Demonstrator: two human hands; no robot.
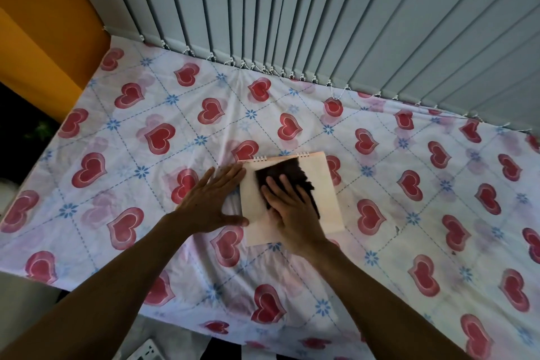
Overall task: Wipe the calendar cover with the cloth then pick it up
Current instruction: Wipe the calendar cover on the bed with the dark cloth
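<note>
A pale, spiral-bound calendar (324, 193) lies flat on the heart-patterned sheet, its wire binding at the far edge. A dark brown cloth (289, 174) rests on its cover. My right hand (287, 213) presses flat on the cloth, fingers spread over it. My left hand (211, 200) lies flat beside the calendar with fingers apart, its fingertips and thumb touching the calendar's left edge. Part of the cover is hidden under my right hand and the cloth.
The surface is draped in a white sheet (146, 155) with red hearts and blue flowers. Grey vertical blinds (321, 23) hang along the far edge. An orange wall (43, 38) stands at the left. A white power strip (146, 351) lies below the near edge.
</note>
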